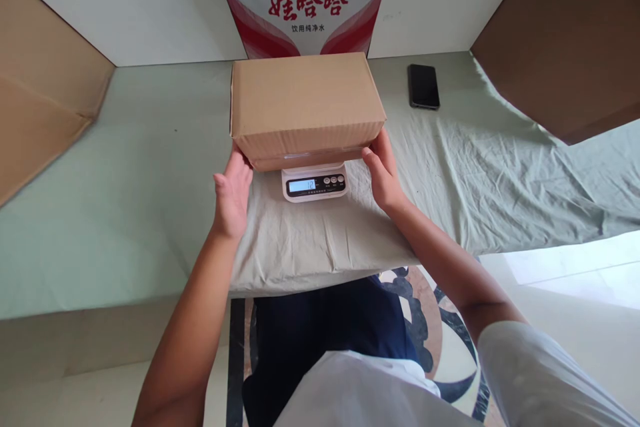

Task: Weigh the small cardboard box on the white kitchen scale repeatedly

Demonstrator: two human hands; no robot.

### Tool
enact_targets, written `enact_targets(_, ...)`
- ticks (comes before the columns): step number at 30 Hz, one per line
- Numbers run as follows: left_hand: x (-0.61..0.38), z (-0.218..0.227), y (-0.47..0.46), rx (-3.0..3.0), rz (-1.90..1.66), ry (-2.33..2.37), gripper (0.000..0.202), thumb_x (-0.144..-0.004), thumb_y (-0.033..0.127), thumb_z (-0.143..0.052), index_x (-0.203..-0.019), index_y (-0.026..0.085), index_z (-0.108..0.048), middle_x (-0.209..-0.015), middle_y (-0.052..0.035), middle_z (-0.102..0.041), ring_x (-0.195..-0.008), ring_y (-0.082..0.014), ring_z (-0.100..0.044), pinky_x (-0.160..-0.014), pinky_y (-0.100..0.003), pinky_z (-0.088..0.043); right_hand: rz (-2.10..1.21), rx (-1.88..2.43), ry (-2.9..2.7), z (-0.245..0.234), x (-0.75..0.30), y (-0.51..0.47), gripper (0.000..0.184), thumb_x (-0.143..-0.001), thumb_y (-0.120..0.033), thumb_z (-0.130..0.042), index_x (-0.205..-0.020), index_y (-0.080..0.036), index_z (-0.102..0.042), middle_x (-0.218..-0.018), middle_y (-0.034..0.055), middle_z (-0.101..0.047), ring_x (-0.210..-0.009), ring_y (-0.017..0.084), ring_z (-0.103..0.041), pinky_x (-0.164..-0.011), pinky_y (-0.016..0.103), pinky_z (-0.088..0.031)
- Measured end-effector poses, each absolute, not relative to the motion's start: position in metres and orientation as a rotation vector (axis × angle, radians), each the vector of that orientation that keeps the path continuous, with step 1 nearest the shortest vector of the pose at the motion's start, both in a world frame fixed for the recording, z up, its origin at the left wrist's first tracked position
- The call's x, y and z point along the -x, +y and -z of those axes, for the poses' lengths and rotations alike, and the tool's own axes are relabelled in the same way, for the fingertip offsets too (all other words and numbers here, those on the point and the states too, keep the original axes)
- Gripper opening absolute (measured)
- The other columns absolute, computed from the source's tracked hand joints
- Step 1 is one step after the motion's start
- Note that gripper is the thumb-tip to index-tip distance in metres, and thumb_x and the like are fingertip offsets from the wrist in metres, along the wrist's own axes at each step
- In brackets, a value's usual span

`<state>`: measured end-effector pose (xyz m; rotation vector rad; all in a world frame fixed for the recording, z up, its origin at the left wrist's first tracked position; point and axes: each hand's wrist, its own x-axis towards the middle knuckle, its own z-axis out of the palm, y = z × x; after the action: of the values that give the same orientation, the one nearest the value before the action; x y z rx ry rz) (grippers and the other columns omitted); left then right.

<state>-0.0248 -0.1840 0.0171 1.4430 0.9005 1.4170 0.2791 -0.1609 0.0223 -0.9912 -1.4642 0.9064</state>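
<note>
A closed brown cardboard box (307, 95) sits or hovers right over a small white digital scale (315, 197), hiding most of its platform. Whether the box's full weight is on the scale I cannot tell. The scale's lit display seems to read 12, beside a few round buttons. At the box's lower left corner is my left hand (233, 190), its fingers tucked partly out of sight against the box and its thumb sticking out. My right hand (383, 170) holds the lower right corner, thumb on the front edge, fingers along the side.
Behind the box stands a white and red carton (307, 3) with printed characters. A black phone (423, 87) lies to the right on the green cloth (150, 213) covering the table. Large cardboard pieces rise at left (45, 80) and right (565, 40).
</note>
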Motion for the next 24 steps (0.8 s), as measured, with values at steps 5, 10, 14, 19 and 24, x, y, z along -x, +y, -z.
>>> enact_targets(5, 0.027, -0.016, -0.180, -1.441, -1.423, 0.872, 0.103, -0.093, 0.106, -0.038, -0.166, 0.038, -0.066, -0.185, -0.0078, -0.048, -0.177, -0.0412, -0.035, -0.148, -0.060, -0.023, -0.879, 1.003, -1.513, -0.015, -0.282, -0.159, 0.083, -0.101, -0.086, -0.053, -0.171, -0.043, -0.043, -0.179, 0.0023, -0.056, -0.173, 0.034, -0.045, -0.149, 0.060, -0.036)
enact_targets(10, 0.030, -0.017, -0.181, -1.389, -1.412, 0.934, 0.102, -0.089, 0.108, -0.045, -0.164, 0.043, -0.067, -0.186, -0.0016, -0.047, -0.180, -0.0368, -0.028, -0.149, -0.054, -0.022, -0.811, 1.005, -1.525, -0.004, -0.287, -0.154, 0.090, -0.100, -0.092, -0.043, -0.178, -0.050, -0.026, -0.191, -0.0028, -0.038, -0.181, 0.033, -0.032, -0.150, 0.064, -0.031)
enact_targets(14, 0.035, -0.016, -0.187, -1.402, -1.456, 0.961, 0.113, -0.093, 0.107, -0.034, -0.175, 0.032, -0.054, -0.192, -0.0085, -0.033, -0.183, -0.0353, -0.019, -0.149, -0.053, -0.017, -0.795, 1.025, -1.367, -0.005, -0.290, -0.154, 0.086, -0.100, -0.092, -0.043, -0.175, -0.056, -0.028, -0.192, -0.0053, -0.034, -0.181, 0.033, -0.033, -0.147, 0.068, -0.034)
enact_targets(19, 0.047, -0.014, -0.189, -1.349, -1.514, 1.113, 0.120, -0.091, 0.109, -0.022, -0.180, 0.030, -0.044, -0.196, -0.0078, -0.019, -0.184, -0.0297, -0.012, -0.149, -0.046, -0.014, -0.839, 1.086, -1.092, -0.012, -0.290, -0.153, 0.068, -0.099, -0.083, -0.054, -0.156, -0.046, -0.053, -0.176, 0.0007, -0.054, -0.170, 0.031, -0.051, -0.142, 0.063, -0.042)
enact_targets(24, 0.053, -0.014, -0.184, -1.287, -1.584, 1.205, 0.125, -0.089, 0.111, -0.017, -0.179, 0.029, -0.045, -0.196, -0.0073, -0.019, -0.184, -0.0283, -0.016, -0.149, -0.044, -0.017, -0.930, 1.126, -0.867, -0.007, -0.295, -0.143, 0.044, -0.098, -0.070, -0.059, -0.126, -0.036, -0.063, -0.150, 0.0035, -0.072, -0.147, 0.027, -0.068, -0.129, 0.057, -0.055)
